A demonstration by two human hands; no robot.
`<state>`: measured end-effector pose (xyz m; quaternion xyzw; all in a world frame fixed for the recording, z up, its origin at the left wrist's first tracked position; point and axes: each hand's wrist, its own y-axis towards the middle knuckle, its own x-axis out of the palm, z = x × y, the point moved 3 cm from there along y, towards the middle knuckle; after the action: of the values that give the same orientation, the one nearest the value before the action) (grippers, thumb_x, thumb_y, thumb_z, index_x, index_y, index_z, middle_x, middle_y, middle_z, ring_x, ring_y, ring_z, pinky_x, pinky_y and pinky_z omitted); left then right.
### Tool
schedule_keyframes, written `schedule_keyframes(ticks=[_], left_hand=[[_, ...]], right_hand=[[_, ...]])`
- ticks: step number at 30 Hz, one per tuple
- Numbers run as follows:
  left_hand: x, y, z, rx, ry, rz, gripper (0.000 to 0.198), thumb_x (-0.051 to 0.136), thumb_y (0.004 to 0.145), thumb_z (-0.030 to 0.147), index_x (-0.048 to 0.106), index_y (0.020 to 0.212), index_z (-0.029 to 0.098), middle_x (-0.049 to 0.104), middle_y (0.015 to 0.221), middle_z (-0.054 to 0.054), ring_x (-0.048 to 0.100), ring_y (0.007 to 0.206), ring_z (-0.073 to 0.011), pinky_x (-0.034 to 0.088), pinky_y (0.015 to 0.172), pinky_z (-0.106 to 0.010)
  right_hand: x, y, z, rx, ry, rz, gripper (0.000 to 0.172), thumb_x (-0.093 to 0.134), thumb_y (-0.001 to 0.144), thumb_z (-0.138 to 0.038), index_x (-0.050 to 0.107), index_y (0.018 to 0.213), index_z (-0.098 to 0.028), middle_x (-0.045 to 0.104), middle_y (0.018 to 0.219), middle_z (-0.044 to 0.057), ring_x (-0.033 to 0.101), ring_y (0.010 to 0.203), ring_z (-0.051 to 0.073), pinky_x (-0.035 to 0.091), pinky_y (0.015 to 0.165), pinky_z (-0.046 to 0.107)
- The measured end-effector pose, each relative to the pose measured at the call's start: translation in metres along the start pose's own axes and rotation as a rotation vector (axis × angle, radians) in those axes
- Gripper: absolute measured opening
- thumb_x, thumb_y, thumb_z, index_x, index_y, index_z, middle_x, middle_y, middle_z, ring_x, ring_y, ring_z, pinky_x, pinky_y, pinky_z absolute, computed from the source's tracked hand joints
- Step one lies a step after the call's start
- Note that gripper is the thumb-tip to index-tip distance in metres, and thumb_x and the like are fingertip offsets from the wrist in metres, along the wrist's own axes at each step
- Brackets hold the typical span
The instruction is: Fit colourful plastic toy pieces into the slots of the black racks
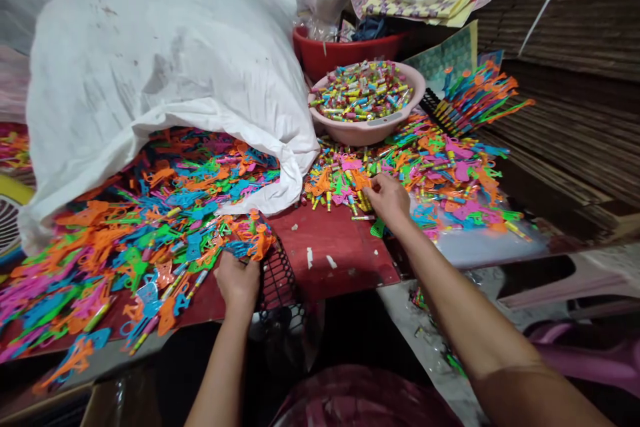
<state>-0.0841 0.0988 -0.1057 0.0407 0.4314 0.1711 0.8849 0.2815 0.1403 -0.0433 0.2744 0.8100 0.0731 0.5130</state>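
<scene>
My left hand [237, 282] is closed around a small bunch of plastic toys [259, 242], orange and blue at their tops. It rests at the table's front edge, beside a black mesh grid [278, 275]. To its left spreads a heap of orange, blue, green and pink plastic toys [135, 240], some with coloured tubes on their ends. My right hand [391, 201] pinches an orange plastic toy [361, 180] at the near edge of a second heap, where toys and small wrapped tubes lie mixed. Its fingertips are partly hidden.
A big white sack [170, 40] spills toys leftward. Behind the second heap stands a pink basin [367, 132] full of small tubes, with a red tub [345, 53] beyond. A black rack [440, 113] of upright toys is at right, near stacked cardboard [575, 80]. A yellow-rimmed fan [15, 193] is far left.
</scene>
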Motion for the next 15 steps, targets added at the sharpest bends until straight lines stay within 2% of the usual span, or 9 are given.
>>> schedule_keyframes(ticks=[3, 6, 9, 11, 15], left_hand=[[-0.009, -0.004, 0.016, -0.190, 0.055, 0.121, 0.023, 0.060, 0.078, 0.042, 0.060, 0.089, 0.022, 0.061, 0.072, -0.005, 0.063, 0.073, -0.0289, 0.047, 0.070, -0.041], [-0.012, -0.005, 0.026, -0.247, 0.112, 0.098, 0.027, 0.058, 0.079, 0.045, 0.059, 0.092, 0.021, 0.062, 0.079, -0.006, 0.063, 0.082, -0.0301, 0.046, 0.079, -0.043], [-0.013, -0.010, 0.022, -0.192, 0.086, 0.003, 0.038, 0.064, 0.074, 0.052, 0.058, 0.096, 0.021, 0.062, 0.084, -0.004, 0.062, 0.083, -0.0284, 0.046, 0.081, -0.042], [-0.014, -0.016, 0.015, -0.124, 0.013, -0.052, 0.043, 0.068, 0.070, 0.055, 0.058, 0.095, 0.021, 0.060, 0.083, -0.002, 0.061, 0.079, -0.0250, 0.045, 0.077, -0.039], [-0.016, -0.030, 0.005, 0.014, -0.149, -0.072, 0.038, 0.069, 0.071, 0.056, 0.058, 0.081, 0.021, 0.053, 0.076, 0.002, 0.055, 0.070, -0.0181, 0.043, 0.068, -0.031]], right_hand=[[0.002, -0.001, 0.000, 0.053, 0.268, 0.063, 0.009, 0.057, 0.078, -0.024, 0.060, 0.071, -0.018, 0.060, 0.066, 0.000, 0.053, 0.063, 0.014, 0.036, 0.059, 0.026], [0.000, -0.006, -0.001, 0.124, 0.548, 0.090, 0.009, 0.059, 0.075, -0.029, 0.058, 0.071, -0.021, 0.056, 0.057, -0.003, 0.054, 0.053, 0.014, 0.041, 0.052, 0.026], [-0.005, -0.015, -0.005, 0.251, 0.898, 0.064, 0.017, 0.065, 0.072, -0.034, 0.054, 0.079, -0.022, 0.060, 0.058, -0.004, 0.059, 0.048, 0.015, 0.049, 0.048, 0.027], [-0.008, -0.025, -0.013, 0.296, 1.097, -0.005, 0.027, 0.071, 0.068, -0.034, 0.051, 0.082, -0.023, 0.064, 0.063, -0.004, 0.064, 0.050, 0.016, 0.054, 0.050, 0.028], [-0.005, -0.055, -0.034, 0.289, 1.274, -0.205, 0.039, 0.078, 0.066, -0.038, 0.047, 0.086, -0.023, 0.069, 0.070, -0.003, 0.071, 0.062, 0.018, 0.058, 0.057, 0.030]])
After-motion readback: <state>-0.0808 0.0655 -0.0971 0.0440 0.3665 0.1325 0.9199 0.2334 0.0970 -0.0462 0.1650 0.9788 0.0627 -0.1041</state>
